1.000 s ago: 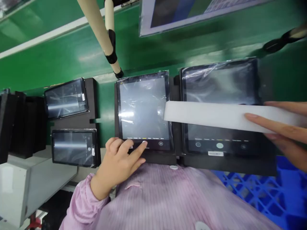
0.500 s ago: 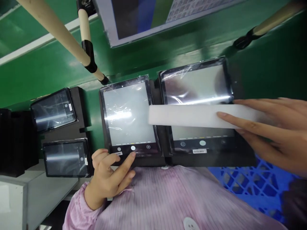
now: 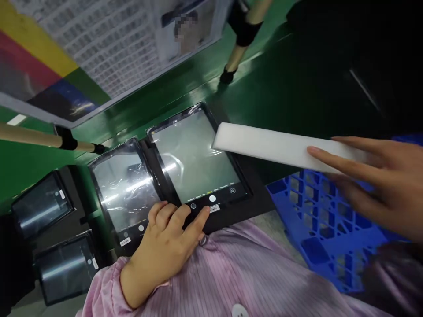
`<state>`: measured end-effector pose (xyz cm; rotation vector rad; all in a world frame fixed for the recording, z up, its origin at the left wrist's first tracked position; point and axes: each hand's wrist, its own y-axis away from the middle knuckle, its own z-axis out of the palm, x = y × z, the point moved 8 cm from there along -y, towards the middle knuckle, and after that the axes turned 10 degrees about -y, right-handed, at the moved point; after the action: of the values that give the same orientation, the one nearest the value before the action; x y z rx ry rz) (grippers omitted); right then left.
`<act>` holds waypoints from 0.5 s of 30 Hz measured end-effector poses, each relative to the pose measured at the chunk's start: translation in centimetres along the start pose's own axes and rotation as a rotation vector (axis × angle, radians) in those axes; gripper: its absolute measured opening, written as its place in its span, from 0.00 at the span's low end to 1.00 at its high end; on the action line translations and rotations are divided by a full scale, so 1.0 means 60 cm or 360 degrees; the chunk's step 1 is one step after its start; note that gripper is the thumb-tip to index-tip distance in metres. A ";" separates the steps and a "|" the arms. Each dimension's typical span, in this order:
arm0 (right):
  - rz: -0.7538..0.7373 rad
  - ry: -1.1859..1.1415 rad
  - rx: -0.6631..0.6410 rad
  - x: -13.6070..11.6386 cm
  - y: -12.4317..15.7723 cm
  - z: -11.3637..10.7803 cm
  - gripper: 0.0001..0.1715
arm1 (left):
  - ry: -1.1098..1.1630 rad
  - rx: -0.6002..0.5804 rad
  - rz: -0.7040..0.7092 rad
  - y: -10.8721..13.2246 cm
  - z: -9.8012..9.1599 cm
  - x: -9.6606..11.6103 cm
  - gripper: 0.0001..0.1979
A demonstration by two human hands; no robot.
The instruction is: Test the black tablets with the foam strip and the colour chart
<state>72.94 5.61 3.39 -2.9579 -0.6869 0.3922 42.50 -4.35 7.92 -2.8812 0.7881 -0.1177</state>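
Glossy film-wrapped tablet (image 3: 198, 158), matt white foam strip (image 3: 280, 145)

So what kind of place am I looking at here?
Most likely an electronics assembly or test line. Several film-wrapped tablets sit in black holders on a green bench, with a printed chart above. The left hand touches one screen; the right hand holds a white foam strip.

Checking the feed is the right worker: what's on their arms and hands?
Both hands are bare, no gloves or rings visible. The left hand comes out of a pink, finely striped sleeve with a gathered cuff. The right hand shows no sleeve in view.
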 end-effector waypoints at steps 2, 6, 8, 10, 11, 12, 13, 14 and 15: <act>-0.0101 0.0065 0.0024 -0.011 0.001 -0.005 0.21 | -0.0010 -0.0015 0.0018 -0.014 0.008 0.013 0.16; -0.0259 0.0045 0.0106 -0.025 -0.003 -0.013 0.22 | -0.0069 -0.0095 -0.0011 -0.032 0.022 0.025 0.17; -0.0276 0.0007 0.0124 -0.024 -0.004 -0.012 0.22 | -0.0113 -0.0130 -0.0031 -0.036 0.025 0.026 0.17; -0.0238 -0.0028 0.0127 -0.018 -0.004 -0.009 0.23 | -0.0095 -0.0088 -0.0023 -0.034 0.018 0.027 0.16; -0.0219 -0.0048 0.0131 -0.015 -0.003 -0.007 0.23 | -0.0066 -0.0054 -0.0016 -0.032 0.013 0.027 0.16; -0.0204 -0.0062 0.0139 -0.013 -0.003 -0.006 0.23 | -0.0040 -0.0025 -0.0014 -0.028 0.009 0.026 0.16; -0.0195 -0.0074 0.0145 -0.011 -0.002 -0.005 0.24 | -0.0024 -0.0013 -0.0019 -0.023 0.005 0.024 0.16; -0.0189 -0.0089 0.0153 -0.010 -0.002 -0.005 0.24 | -0.0017 -0.0015 -0.0030 -0.018 0.004 0.022 0.16; -0.0193 -0.0102 0.0158 -0.010 -0.002 -0.005 0.24 | -0.0019 -0.0026 -0.0048 -0.013 0.003 0.019 0.16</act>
<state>72.47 5.44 3.80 -2.8047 -0.8234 0.4970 43.89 -4.26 7.92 -2.9069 0.7470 -0.0980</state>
